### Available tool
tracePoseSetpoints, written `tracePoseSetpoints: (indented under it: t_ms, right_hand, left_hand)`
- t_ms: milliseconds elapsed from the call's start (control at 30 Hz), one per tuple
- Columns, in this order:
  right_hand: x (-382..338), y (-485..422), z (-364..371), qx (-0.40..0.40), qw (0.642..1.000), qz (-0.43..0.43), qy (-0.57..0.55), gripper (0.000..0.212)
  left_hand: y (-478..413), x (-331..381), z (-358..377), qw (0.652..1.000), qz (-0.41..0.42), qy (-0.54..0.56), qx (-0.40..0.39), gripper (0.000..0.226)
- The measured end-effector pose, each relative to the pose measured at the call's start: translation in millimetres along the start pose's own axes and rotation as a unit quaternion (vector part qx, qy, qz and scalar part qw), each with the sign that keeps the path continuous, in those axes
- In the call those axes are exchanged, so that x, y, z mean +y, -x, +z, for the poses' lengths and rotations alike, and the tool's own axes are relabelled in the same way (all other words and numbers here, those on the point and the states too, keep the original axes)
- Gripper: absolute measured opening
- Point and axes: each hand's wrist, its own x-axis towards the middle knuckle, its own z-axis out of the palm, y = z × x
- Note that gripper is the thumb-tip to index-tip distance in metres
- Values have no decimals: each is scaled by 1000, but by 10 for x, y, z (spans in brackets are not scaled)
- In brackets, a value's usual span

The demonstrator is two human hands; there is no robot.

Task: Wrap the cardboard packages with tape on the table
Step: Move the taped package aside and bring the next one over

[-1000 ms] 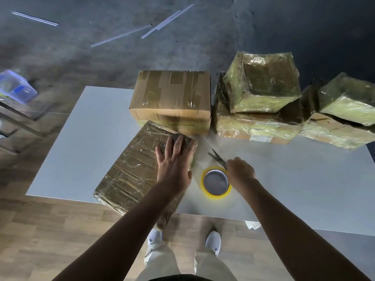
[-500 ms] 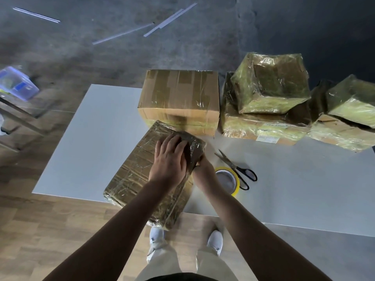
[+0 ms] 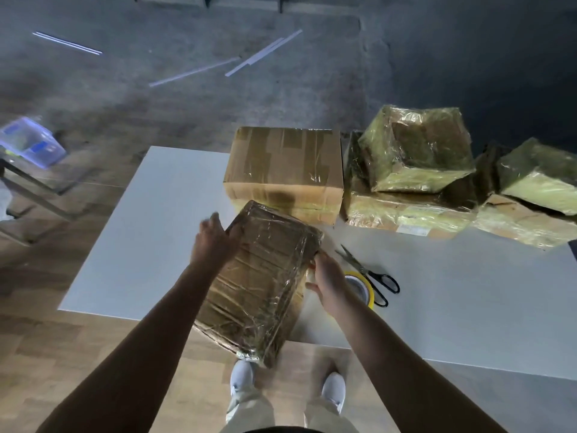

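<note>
Table [image 3: 150, 229]: package [image 3: 265, 276], left hand [image 3: 212, 242] (now) alongside

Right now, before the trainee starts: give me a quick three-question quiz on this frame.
1. True or false: the scissors and the yellow tape roll lie on the table, in neither hand.
2. What do the left hand and the right hand hold? A) wrapped package B) tape roll C) scissors
3. Fill in: the package's ___ end juts past the table's edge.
Key: 1 true; 2 A; 3 near.
</note>
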Motion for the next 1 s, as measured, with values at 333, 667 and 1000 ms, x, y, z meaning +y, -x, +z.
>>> tracePoseSetpoints:
  t_ms: [333, 667, 1000]
  right_hand:
    - [-340, 344, 280, -130, 984, -45, -115, 61]
    - [-836, 269, 330, -276, 950, -138, -55, 24]
    - [-874, 232, 320, -16, 904, -299, 305, 39]
  left_hand:
    - [501, -496, -610, 933, 104, 344, 31, 46]
    - [861, -567, -682, 912, 298, 210, 186, 55]
    - [764, -301, -62, 875, 407, 34, 259, 60]
